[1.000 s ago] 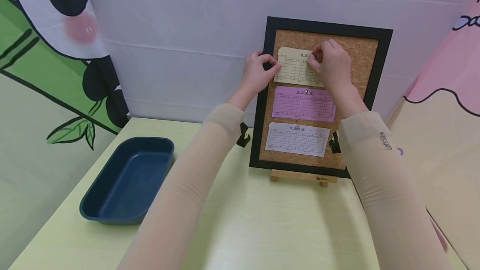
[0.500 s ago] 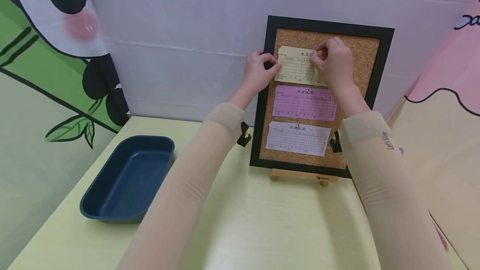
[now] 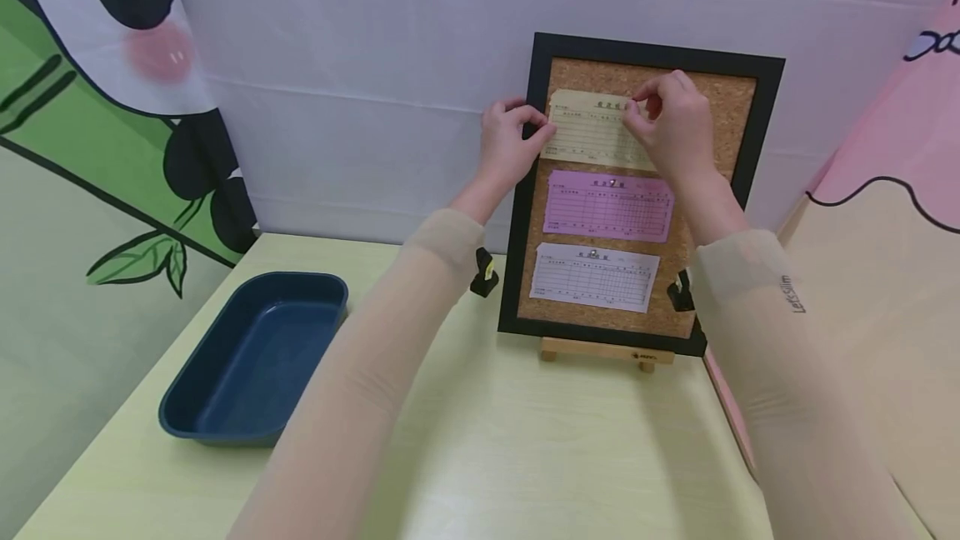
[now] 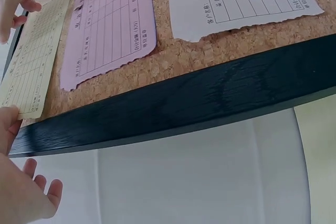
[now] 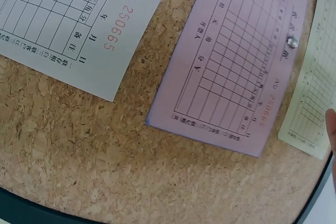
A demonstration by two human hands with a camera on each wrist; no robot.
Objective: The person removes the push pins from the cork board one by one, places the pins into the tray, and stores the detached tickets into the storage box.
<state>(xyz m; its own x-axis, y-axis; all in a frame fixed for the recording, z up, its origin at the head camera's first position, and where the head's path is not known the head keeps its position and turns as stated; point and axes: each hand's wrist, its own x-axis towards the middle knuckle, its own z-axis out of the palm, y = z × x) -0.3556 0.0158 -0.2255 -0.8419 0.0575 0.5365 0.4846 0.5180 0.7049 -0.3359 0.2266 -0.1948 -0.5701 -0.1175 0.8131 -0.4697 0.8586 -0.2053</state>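
A framed corkboard leans on a small wooden easel. At its top lies a yellow receipt slip, whose left edge my left hand pinches between thumb and forefinger, as the left wrist view also shows. My right hand is over the slip's upper middle, thumb and forefinger drawn together at the printed heading. Its fingertips cover what they pinch, a pin-sized thing at most. Below are a pink slip and a white slip, each with a silver pushpin at its heading; the pink slip's pushpin shows closely in the right wrist view.
A dark blue tray stands on the pale wooden table, left of my left forearm. The board's black frame stands close before a white cloth backdrop. The table's right edge runs under my right forearm.
The yellow slip has shifted slightly left with my left hand, its left edge now closer to the frame. My right hand has moved slightly up and right, uncovering more of the heading.
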